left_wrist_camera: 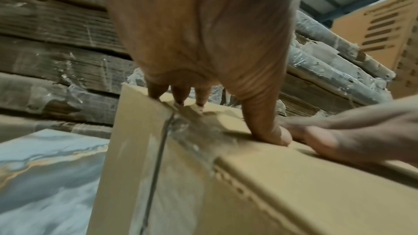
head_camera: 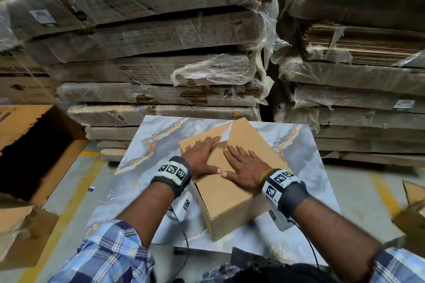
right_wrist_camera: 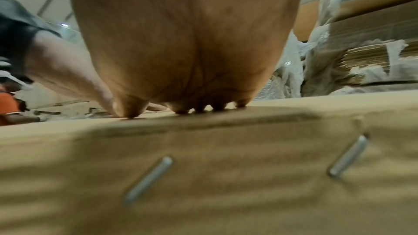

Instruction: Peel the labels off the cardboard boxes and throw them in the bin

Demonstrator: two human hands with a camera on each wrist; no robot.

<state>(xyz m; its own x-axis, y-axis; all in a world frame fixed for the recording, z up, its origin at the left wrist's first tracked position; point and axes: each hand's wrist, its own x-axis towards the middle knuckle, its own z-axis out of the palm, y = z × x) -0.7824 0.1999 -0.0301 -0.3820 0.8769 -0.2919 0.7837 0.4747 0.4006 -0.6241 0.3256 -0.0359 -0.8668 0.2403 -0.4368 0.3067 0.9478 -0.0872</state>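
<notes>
Under both my palms sits the box (head_camera: 226, 167), pinned so it will not slide while I work at the label. My left hand (head_camera: 202, 156) lies flat with fingers spread, its tips touching the white label (head_camera: 226, 132), which is partly lifted just ahead of them. My right hand (head_camera: 245, 165) is flat and spread beside it, thumbs nearly meeting, holding nothing. The box rests on a marbled table (head_camera: 142, 181). To my left stands a big open carton (head_camera: 46, 147), likely the bin; ahead rise wrapped cardboard stacks (head_camera: 161, 64).

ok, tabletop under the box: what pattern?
Grey-blue marble with gold veins on the tabletop; clearest in the head view.
</notes>
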